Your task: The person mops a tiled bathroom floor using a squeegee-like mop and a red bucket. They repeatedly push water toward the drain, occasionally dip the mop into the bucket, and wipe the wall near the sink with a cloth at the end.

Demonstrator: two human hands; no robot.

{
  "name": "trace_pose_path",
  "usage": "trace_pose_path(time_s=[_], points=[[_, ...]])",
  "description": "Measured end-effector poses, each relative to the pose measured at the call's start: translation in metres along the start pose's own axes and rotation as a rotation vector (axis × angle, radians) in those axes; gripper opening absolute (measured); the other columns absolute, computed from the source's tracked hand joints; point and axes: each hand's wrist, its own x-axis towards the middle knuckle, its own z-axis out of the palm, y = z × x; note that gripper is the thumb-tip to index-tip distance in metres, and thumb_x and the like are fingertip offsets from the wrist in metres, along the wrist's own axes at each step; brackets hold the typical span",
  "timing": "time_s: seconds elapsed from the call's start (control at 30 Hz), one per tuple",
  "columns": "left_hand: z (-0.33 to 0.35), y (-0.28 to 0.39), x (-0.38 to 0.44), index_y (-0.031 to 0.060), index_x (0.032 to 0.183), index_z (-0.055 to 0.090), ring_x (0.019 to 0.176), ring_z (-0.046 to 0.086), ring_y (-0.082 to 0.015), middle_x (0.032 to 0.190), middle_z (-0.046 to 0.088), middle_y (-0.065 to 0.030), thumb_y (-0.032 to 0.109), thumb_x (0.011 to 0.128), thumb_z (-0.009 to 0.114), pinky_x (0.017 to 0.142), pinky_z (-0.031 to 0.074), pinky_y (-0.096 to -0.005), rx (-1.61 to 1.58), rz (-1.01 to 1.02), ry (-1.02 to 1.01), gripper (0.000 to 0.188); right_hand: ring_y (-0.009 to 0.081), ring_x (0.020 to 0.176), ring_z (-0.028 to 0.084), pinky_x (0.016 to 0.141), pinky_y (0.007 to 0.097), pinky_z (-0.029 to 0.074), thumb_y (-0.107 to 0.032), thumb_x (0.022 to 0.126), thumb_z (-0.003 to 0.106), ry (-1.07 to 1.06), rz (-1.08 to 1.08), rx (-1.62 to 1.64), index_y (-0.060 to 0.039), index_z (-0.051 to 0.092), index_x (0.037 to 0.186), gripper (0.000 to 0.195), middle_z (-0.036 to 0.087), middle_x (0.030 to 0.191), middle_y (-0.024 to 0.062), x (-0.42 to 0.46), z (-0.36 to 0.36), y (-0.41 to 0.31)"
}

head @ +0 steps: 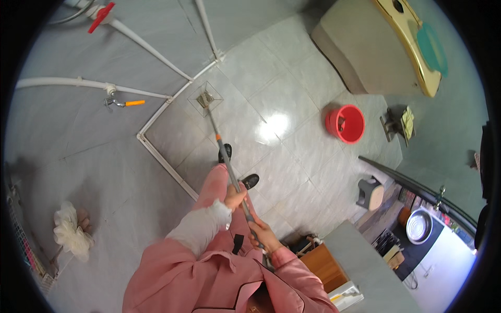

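A long grey pole point(231, 166) with an orange collar runs slantwise from my body to the tiled floor. My left hand point(235, 198), below a white cuff, is wrapped around its upper shaft. Closer to my body, my right hand point(264, 235) grips the same pole near its top end. The pole's thin lower end reaches a square floor drain point(204, 99) near the wall corner. Whatever head the pole has there is too small to make out. My black shoes point(250, 181) stand on either side of the shaft.
White pipes point(156, 111) run along the left wall, with an orange-handled tap point(134, 103). A red bucket point(345, 124) stands on the floor to the right, before a small stool point(370, 193). A large pale tub-like fixture point(360, 51) fills the upper right. A wooden cabinet point(325, 268) is beside me.
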Motion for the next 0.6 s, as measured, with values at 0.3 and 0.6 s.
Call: trace_pose_path(time_s=[0.3, 0.6], points=[[-0.142, -0.013, 0.073, 0.0011, 0.083, 0.049, 0.05, 0.053, -0.0207, 0.065, 0.051, -0.0073, 0.016, 0.08, 0.054, 0.04, 0.042, -0.0365, -0.626, -0.047, 0.395, 0.016, 0.0044, 0.041, 0.035, 0.033, 0.0175, 0.025, -0.022, 0.088, 0.052, -0.231, 0.131, -0.376, -0.0235, 0.035, 0.134, 0.049, 0.045, 0.064, -0.0005, 0.135, 0.071, -0.079], [-0.069, 0.048, 0.101, -0.0101, 0.09, 0.049, 0.061, 0.061, -0.0304, 0.078, 0.06, -0.0232, 0.014, 0.072, 0.057, 0.049, 0.048, -0.0389, -0.23, -0.025, 0.504, 0.031, 0.0042, 0.041, 0.032, 0.032, 0.0165, 0.021, -0.023, 0.091, 0.05, -0.121, 0.295, 0.132, -0.0343, 0.035, 0.131, 0.045, 0.042, 0.063, 0.0002, 0.088, 0.067, -0.132]])
